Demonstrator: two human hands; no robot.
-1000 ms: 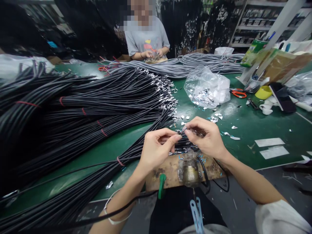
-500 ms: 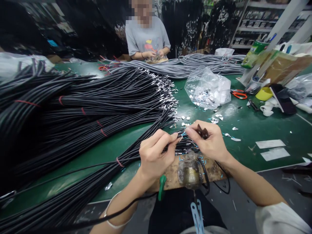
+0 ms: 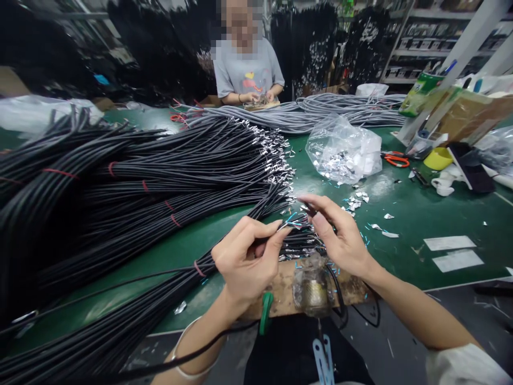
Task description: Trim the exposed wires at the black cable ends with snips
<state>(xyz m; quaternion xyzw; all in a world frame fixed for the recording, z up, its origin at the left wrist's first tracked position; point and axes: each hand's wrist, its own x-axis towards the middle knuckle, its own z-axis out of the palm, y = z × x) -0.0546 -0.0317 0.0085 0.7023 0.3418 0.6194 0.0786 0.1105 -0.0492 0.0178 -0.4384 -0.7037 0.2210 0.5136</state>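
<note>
Though half hidden, dark object [image 3: 310, 209] in right fingers [image 3: 326, 205], cable [image 3: 282, 224] between left fingers [image 3: 260, 230]

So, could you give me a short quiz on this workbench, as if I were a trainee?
1. Multiple choice: What is the left hand pinching?
A) A pair of scissors
B) A black cable with thin blue wires fanned out at its end
C) A blue clip

2. True or false: The orange-handled scissors lie to the right of the clear plastic bag, as the picture shows them.

3. Fill in the blank: The black cable bundles are tied with ____ bands.

Key: 1. B; 2. true; 3. red
</note>
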